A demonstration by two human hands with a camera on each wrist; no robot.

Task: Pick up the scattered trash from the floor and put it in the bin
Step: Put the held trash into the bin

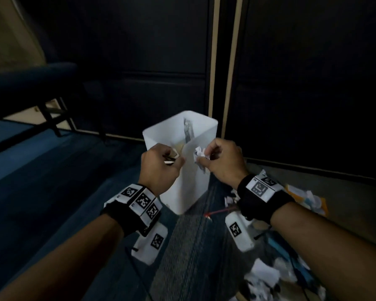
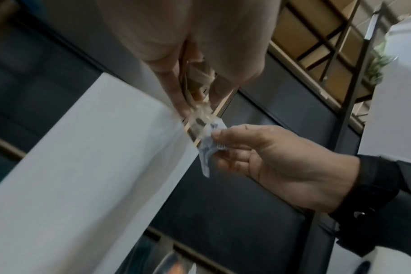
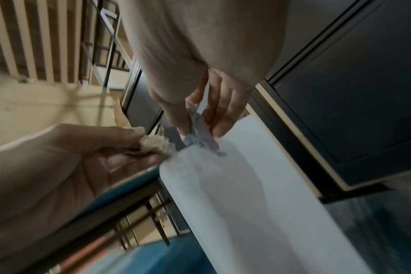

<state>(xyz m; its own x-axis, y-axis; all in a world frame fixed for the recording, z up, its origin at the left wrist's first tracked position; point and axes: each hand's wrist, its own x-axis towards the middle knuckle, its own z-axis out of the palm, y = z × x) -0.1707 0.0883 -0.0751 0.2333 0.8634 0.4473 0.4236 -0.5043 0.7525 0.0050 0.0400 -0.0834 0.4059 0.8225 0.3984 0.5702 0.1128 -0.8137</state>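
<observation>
A white square bin [image 1: 206, 127] stands on the floor ahead, with some paper inside it. My left hand [image 1: 161, 164] hovers over the bin's near rim and pinches a small crumpled tan wrapper [image 1: 172, 158]. In the left wrist view the wrapper [image 2: 200, 111] hangs from my fingertips beside the bin wall [image 2: 94, 157]. My right hand [image 1: 220, 161] holds a crumpled white paper [image 1: 201, 155] over the bin's near right corner. The right wrist view shows that paper [image 3: 200, 137] pinched between thumb and fingers above the bin [image 3: 246, 185].
More trash [image 1: 267, 276] lies on the floor at the lower right: crumpled white papers, an orange packet [image 1: 302, 196] and a red straw [image 1: 219, 212]. Dark cabinet doors [image 1: 302, 83] stand behind the bin. A blue bench [image 1: 30, 79] is at the left.
</observation>
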